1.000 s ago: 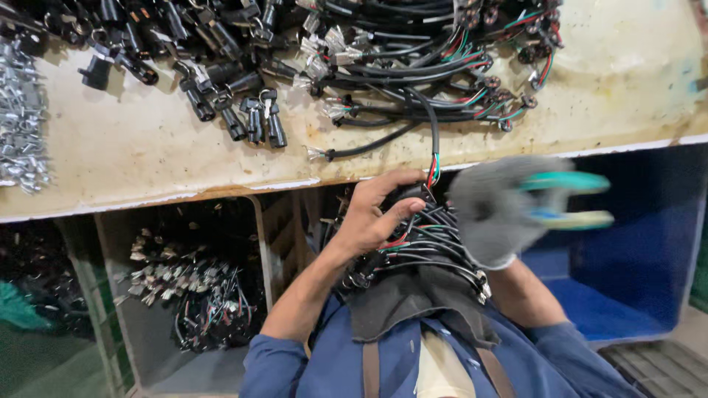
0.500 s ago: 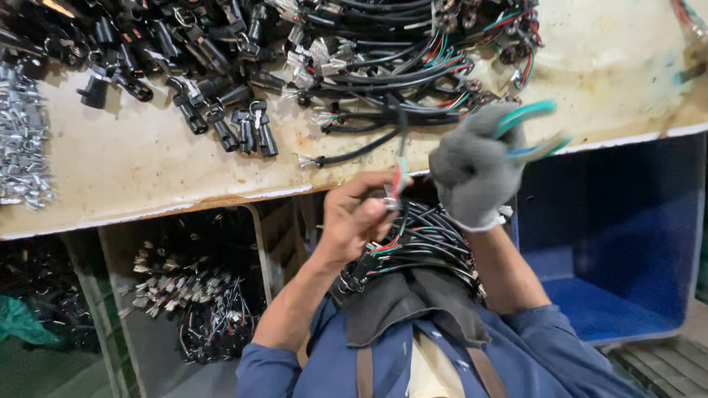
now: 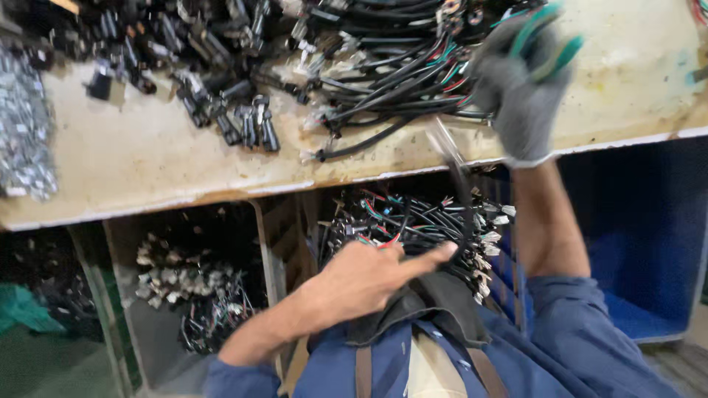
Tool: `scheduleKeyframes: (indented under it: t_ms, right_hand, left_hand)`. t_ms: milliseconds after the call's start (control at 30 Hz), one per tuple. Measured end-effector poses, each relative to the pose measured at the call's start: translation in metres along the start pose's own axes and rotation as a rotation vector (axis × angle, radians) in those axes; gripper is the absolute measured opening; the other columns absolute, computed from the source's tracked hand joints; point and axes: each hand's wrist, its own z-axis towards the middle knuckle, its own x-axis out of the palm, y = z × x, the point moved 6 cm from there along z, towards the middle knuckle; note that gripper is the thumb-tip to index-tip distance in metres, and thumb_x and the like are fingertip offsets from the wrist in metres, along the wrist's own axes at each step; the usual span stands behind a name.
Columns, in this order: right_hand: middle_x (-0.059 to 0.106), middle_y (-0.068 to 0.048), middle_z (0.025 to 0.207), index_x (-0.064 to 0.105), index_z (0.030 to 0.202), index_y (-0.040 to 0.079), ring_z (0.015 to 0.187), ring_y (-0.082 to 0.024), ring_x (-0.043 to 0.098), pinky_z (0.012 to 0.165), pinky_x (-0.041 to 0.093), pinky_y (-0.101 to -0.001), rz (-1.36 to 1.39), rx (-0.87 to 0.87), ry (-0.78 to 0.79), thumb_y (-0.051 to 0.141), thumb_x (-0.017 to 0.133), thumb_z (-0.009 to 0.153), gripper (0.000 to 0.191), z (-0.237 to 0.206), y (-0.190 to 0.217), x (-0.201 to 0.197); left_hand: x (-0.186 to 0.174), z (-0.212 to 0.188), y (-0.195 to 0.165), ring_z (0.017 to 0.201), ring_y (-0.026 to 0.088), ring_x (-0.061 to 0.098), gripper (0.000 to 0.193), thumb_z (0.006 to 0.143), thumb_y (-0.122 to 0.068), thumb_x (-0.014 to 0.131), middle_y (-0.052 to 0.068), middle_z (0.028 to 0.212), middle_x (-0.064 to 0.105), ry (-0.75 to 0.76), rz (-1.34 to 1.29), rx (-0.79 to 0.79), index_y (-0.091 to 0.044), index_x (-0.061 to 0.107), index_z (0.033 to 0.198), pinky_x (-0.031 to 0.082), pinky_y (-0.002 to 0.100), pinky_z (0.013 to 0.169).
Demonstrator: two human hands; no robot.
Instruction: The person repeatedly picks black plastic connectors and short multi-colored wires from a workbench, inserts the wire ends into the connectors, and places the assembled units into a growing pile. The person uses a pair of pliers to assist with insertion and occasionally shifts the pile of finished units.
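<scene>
Starting at the left edge of the worn, pale wooden table (image 3: 147,169), a heap of small silvery metal clips (image 3: 26,133) lies near the rim, and next to it a scatter of short black plastic connector plugs (image 3: 221,110) runs toward the middle. Under the table, an open wooden bin (image 3: 184,295) holds a loose tangle of thin wires with pale terminals.

Further right, the person's bare left hand (image 3: 369,276) sits low over a bundle of black sheathed cables with red and green cores (image 3: 420,228) resting in front of the lap. Its forefinger points out to the right and the other fingers are curled; whether they pinch anything cannot be told from this blurred view. A single black cable (image 3: 461,199) rises from that fingertip toward the table's front edge, where a bigger pile of black wire harnesses (image 3: 391,66) spreads across the far side.

At the right, the right hand in a grey knit glove (image 3: 520,96) is raised over the table, its grip closed around green-handled pliers (image 3: 549,40).

The cable looks light, limp and springy, likely to whip or slide through bare fingers, so it seems best held on the sheath just behind the stripped end, not by the fine coloured cores. A blue plastic crate (image 3: 649,258) stands below the table's right end.
</scene>
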Motion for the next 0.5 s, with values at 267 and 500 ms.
scheduleKeyframes:
  t_ms: [267,500]
  right_hand:
    - [0.068,-0.013,0.092,0.065,0.107,0.005,0.071,-0.023,0.068,0.055,0.054,-0.0327,-1.302,-0.714,0.375,0.003,0.081,0.08,0.031,0.008,0.041,0.044]
    - [0.068,-0.012,0.109,0.063,0.115,0.004,0.083,-0.023,0.068,0.066,0.054,-0.0322,-1.285,-0.807,0.168,0.002,0.077,0.097,0.023,-0.021,0.064,0.045]
  left_hand:
    - [0.004,-0.031,0.016,0.076,0.026,0.069,0.041,0.074,-0.017,0.071,0.009,0.091,0.065,-0.203,0.479,-0.131,-0.006,0.068,0.113,0.05,0.037,0.065]
    - [-0.035,-0.07,0.028,0.081,0.027,0.068,0.047,0.091,-0.038,0.076,0.005,0.088,0.067,-0.335,0.118,-0.215,-0.02,0.066,0.133,0.052,0.043,0.07]
